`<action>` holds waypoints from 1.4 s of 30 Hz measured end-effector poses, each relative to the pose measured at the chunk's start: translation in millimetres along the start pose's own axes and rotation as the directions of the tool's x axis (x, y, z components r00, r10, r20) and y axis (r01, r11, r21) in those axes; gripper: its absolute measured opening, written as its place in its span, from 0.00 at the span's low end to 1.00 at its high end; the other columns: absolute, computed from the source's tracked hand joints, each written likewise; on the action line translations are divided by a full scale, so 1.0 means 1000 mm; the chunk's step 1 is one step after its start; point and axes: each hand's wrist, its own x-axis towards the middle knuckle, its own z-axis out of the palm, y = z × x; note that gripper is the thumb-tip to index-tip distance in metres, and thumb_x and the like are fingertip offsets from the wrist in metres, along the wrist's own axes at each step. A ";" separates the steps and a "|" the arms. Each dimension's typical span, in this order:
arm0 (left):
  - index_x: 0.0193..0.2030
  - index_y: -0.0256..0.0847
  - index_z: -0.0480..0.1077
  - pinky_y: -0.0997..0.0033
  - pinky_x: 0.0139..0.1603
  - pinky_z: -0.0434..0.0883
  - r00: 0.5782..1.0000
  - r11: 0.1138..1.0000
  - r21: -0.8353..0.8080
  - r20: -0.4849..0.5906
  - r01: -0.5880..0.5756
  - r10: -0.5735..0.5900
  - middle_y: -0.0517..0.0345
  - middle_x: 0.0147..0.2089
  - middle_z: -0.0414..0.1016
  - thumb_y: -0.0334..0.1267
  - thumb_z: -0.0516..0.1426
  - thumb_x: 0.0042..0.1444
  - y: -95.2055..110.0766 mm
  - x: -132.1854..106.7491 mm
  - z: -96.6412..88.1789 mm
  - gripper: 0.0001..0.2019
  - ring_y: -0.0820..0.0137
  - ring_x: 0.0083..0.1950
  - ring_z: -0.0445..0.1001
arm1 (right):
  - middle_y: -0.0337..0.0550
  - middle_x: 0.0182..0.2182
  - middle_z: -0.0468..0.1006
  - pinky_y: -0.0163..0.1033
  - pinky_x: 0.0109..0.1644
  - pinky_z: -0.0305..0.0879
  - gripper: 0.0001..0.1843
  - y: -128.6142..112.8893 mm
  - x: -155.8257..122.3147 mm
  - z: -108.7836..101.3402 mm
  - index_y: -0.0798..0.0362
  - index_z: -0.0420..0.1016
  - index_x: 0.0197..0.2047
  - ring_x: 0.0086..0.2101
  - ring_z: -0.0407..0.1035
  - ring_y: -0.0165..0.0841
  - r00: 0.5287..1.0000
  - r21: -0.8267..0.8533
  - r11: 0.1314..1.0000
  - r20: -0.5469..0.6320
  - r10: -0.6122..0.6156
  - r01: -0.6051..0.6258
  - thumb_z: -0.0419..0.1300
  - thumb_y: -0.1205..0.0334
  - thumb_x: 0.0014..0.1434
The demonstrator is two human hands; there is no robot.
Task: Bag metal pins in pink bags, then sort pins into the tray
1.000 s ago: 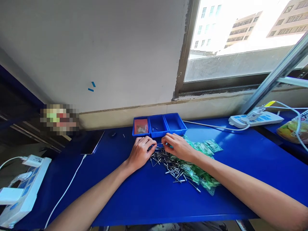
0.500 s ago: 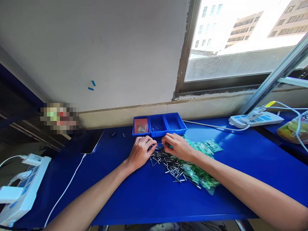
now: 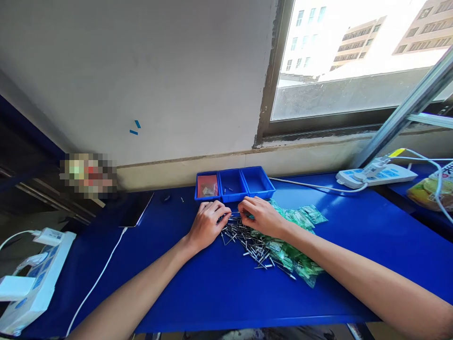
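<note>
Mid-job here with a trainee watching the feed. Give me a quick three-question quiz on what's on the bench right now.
1. True or false: the green packets lie on the right hand's side of the metal pins.
2. Which of the three blue bins holds the red item? A) left B) middle C) right
3. Fill in: the left hand rests on the ___ side of the metal pins.

Key: 1 true; 2 A; 3 left.
</note>
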 end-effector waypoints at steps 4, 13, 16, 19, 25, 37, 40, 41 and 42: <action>0.50 0.45 0.74 0.60 0.57 0.66 1.000 1.000 0.006 0.000 0.001 -0.001 0.57 0.47 0.78 0.40 0.54 0.75 0.000 0.000 0.000 0.08 0.66 0.50 0.76 | 0.41 0.37 0.75 0.41 0.42 0.58 0.06 0.000 -0.001 0.001 0.49 0.67 0.44 0.34 0.67 0.35 1.000 -0.004 1.000 -0.005 -0.007 0.007 0.57 0.70 0.66; 0.50 0.45 0.75 0.60 0.57 0.66 1.000 1.000 0.002 -0.014 -0.004 0.004 0.57 0.47 0.78 0.40 0.54 0.75 -0.001 0.000 0.001 0.08 0.66 0.50 0.77 | 0.41 0.37 0.75 0.41 0.43 0.58 0.06 0.000 0.000 0.001 0.49 0.67 0.43 0.35 0.67 0.35 1.000 -0.004 1.000 0.001 0.002 -0.002 0.57 0.70 0.66; 0.50 0.45 0.75 0.60 0.57 0.66 1.000 1.000 0.004 -0.009 -0.006 0.006 0.58 0.47 0.78 0.40 0.55 0.75 0.000 0.000 0.001 0.07 0.66 0.50 0.77 | 0.41 0.37 0.75 0.41 0.43 0.58 0.06 0.000 0.000 0.001 0.49 0.67 0.43 0.35 0.67 0.35 1.000 -0.007 1.000 0.003 -0.001 0.001 0.57 0.70 0.66; 0.49 0.45 0.74 0.60 0.57 0.66 1.000 1.000 0.002 -0.002 -0.010 0.010 0.58 0.47 0.78 0.39 0.55 0.75 -0.001 0.000 0.001 0.07 0.66 0.50 0.76 | 0.42 0.37 0.75 0.41 0.43 0.58 0.05 0.000 0.000 0.001 0.49 0.67 0.44 0.34 0.67 0.35 1.000 -0.012 1.000 -0.002 -0.001 0.001 0.57 0.69 0.67; 0.49 0.45 0.74 0.60 0.57 0.66 1.000 1.000 0.008 -0.011 -0.005 0.005 0.58 0.47 0.78 0.39 0.55 0.74 -0.001 0.000 0.002 0.07 0.66 0.50 0.77 | 0.41 0.37 0.75 0.41 0.43 0.58 0.05 0.001 -0.001 0.002 0.49 0.67 0.43 0.34 0.67 0.35 1.000 -0.006 1.000 0.001 -0.001 0.001 0.58 0.69 0.66; 0.50 0.46 0.75 0.59 0.57 0.66 1.000 1.000 0.002 -0.001 0.005 -0.005 0.57 0.47 0.79 0.40 0.54 0.75 -0.001 0.000 0.001 0.08 0.66 0.50 0.77 | 0.41 0.37 0.76 0.40 0.42 0.58 0.05 -0.001 0.002 -0.001 0.49 0.68 0.43 0.34 0.67 0.35 1.000 -0.010 1.000 0.003 -0.010 0.010 0.57 0.69 0.67; 0.50 0.46 0.75 0.59 0.57 0.67 1.000 1.000 0.004 -0.001 0.006 -0.006 0.57 0.47 0.79 0.40 0.54 0.75 -0.001 0.000 0.001 0.08 0.66 0.51 0.77 | 0.42 0.37 0.76 0.40 0.42 0.57 0.04 -0.002 0.002 -0.002 0.49 0.68 0.44 0.34 0.67 0.35 1.000 -0.011 1.000 0.009 -0.016 0.016 0.57 0.69 0.68; 0.50 0.46 0.75 0.60 0.57 0.67 1.000 1.000 0.005 0.000 0.005 -0.005 0.57 0.47 0.79 0.40 0.54 0.75 -0.001 0.000 0.001 0.08 0.66 0.51 0.77 | 0.42 0.37 0.76 0.40 0.42 0.57 0.04 -0.002 0.002 -0.002 0.50 0.68 0.43 0.34 0.67 0.35 1.000 -0.010 1.000 0.009 -0.017 0.017 0.57 0.69 0.68; 0.50 0.46 0.75 0.60 0.58 0.67 1.000 1.000 0.005 0.001 0.005 -0.005 0.57 0.47 0.79 0.40 0.54 0.75 -0.001 0.000 0.001 0.08 0.66 0.51 0.77 | 0.42 0.37 0.76 0.40 0.42 0.57 0.04 -0.002 0.002 -0.003 0.50 0.68 0.43 0.34 0.67 0.35 1.000 -0.009 1.000 0.008 -0.016 0.016 0.57 0.69 0.68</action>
